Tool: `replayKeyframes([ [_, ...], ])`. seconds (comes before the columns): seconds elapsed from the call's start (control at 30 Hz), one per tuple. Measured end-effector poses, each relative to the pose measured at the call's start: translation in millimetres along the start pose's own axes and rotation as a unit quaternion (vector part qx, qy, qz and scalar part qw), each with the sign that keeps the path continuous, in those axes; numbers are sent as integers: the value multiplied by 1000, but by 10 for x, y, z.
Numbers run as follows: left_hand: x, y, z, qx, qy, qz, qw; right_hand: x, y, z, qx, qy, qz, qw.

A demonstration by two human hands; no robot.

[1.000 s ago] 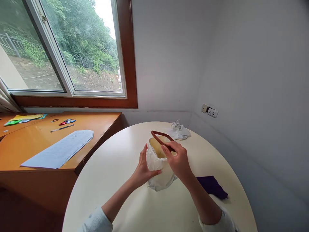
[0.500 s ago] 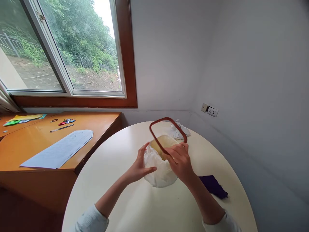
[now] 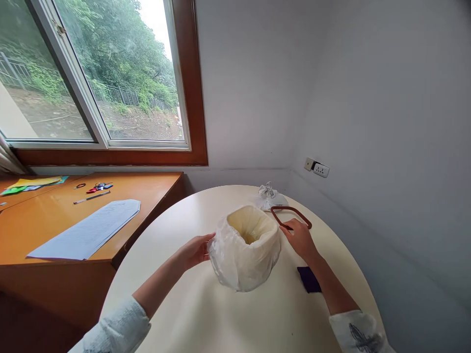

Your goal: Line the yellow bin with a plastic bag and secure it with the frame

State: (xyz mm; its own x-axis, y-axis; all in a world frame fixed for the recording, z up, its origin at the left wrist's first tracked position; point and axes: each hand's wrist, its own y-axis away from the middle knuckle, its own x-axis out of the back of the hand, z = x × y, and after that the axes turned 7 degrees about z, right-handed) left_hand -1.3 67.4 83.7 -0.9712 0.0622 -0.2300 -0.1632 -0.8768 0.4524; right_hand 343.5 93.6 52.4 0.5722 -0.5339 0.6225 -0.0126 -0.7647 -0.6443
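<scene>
A corner of a grey-walled room holds a round cream worktop (image 3: 206,314) beneath a wood-framed window (image 3: 110,78), with an orange desk (image 3: 55,220) to the left carrying a sheet of paper (image 3: 86,230).

Half a second ago the right hand held the brown ring up over the container's mouth; now the brown ring (image 3: 291,216) lies flat on the worktop to the right of the container, and the right hand (image 3: 300,239) rests at its near edge, fingers closed lightly on the rim. The left hand (image 3: 196,247) has stayed against the container's left side, fingers pressed on the plastic.

The container (image 3: 246,247) stands upright near the middle of the worktop, lined with a white plastic bag (image 3: 235,264) whose top is folded down over the rim. Its mouth is open; the inside looks pale and I cannot tell whether anything lies in it.

A crumpled white wrapper (image 3: 270,196) sits near the far edge, just behind the ring. A dark purple cloth (image 3: 308,279) lies by the right forearm. The near part of the worktop is bare, and the right edge runs close to the wall.
</scene>
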Motion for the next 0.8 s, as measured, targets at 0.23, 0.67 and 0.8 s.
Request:
replayKeyframes([
  [0.23,-42,132,557,-108,-4,-36,994,-95,329,231,-20,71,-89,993],
  [0.67,-500,524,1300,-165,-158,-123,966,11,308,153,-81,22,-119,989],
  [0.8,-605,553,1447,-149,-195,-178,953,45,120,-10,-90,-54,-118,987],
])
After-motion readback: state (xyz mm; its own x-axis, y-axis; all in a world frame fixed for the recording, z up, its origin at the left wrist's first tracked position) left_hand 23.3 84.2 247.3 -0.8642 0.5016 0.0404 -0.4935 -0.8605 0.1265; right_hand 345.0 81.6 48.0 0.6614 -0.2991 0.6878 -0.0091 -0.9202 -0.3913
